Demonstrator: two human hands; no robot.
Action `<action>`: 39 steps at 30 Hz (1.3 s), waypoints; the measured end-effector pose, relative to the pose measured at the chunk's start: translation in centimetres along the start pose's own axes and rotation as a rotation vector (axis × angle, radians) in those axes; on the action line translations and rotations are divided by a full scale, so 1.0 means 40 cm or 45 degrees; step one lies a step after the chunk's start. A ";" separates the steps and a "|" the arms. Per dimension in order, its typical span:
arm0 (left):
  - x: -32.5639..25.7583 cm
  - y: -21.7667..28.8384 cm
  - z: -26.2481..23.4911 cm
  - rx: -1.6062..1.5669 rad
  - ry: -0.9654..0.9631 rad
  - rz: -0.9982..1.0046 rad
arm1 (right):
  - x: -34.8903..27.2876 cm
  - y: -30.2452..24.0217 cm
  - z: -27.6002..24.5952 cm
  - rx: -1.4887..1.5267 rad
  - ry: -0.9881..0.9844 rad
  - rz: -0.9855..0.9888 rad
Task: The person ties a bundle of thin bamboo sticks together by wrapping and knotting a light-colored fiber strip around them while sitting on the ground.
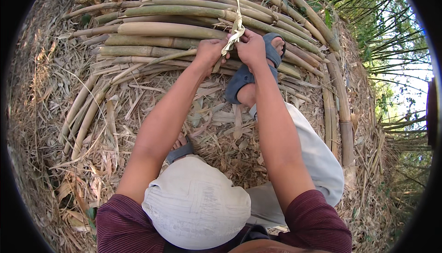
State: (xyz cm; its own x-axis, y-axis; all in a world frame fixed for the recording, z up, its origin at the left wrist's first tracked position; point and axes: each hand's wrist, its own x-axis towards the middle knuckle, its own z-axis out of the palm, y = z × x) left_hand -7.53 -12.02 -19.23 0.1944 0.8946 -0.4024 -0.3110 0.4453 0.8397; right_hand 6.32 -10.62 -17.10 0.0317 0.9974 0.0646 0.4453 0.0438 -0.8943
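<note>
A pale, flat plant-fibre strip [237, 33] runs across a stack of cut bamboo poles [170, 30] and is twisted into a loose knot on top. My left hand [212, 53] is closed at the knot's left side, with its fingertips pinching the strip. From the right, my right hand [251, 48] grips the same strip with thumb and fingers. The two hands are close together over the near poles. The strip's far end goes over the upper poles; its course beneath the stack is hidden.
My right foot, in a blue sandal [239, 83], presses on the stack beside my right hand. Dry leaves [216, 129] cover the ground. More poles lie crosswise under the stack at the left [85, 115] and right [340, 110]. Green bamboo [386, 37] grows at the far right.
</note>
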 end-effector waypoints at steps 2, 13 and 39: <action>-0.003 0.012 -0.006 0.072 -0.083 -0.012 | 0.005 0.001 -0.011 -0.196 0.005 -0.046; -0.021 0.032 -0.006 0.181 -0.350 0.077 | 0.011 -0.099 -0.108 -0.841 -0.187 -0.019; 0.020 -0.028 -0.020 -0.286 -0.525 -0.155 | -0.131 -0.189 -0.125 -0.556 -0.017 0.047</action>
State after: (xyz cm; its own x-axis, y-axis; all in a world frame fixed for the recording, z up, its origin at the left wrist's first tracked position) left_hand -7.78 -11.75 -20.78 0.5804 0.7661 -0.2761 -0.4478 0.5835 0.6776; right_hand 7.26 -16.47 -8.48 0.0446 0.9986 0.0280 0.7809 -0.0174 -0.6244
